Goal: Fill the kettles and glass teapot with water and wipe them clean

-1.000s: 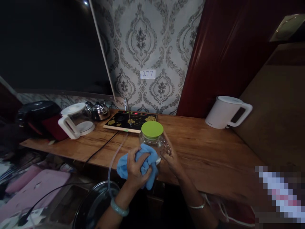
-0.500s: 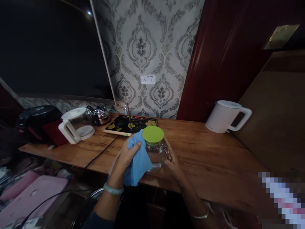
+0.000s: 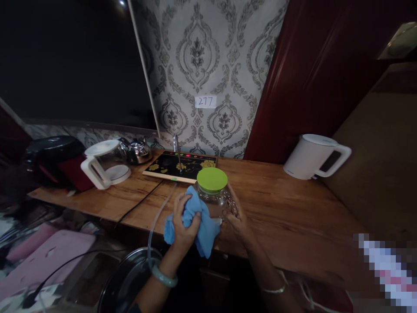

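Observation:
A clear glass teapot with a flat green lid is at the front edge of the wooden counter, tilted slightly towards me. My right hand is closed on its right side, around the handle. In my left hand is a bunched light-blue cloth, pressed against the front left of the glass. The cloth covers the lower left of the teapot, and its loose corner hangs past the counter's edge. Whether the teapot's base touches the counter cannot be made out.
Behind stands a black flowered electric tea stove with a curved metal spout. To the left are a white-handled glass pot, a steel kettle and a black-and-red appliance. A white electric kettle stands right. Below is a dark basin.
My left hand has moved down and bunched the cloth lower on the front of the teapot. A clear hose at the left shows more fully. The view has shifted slightly.

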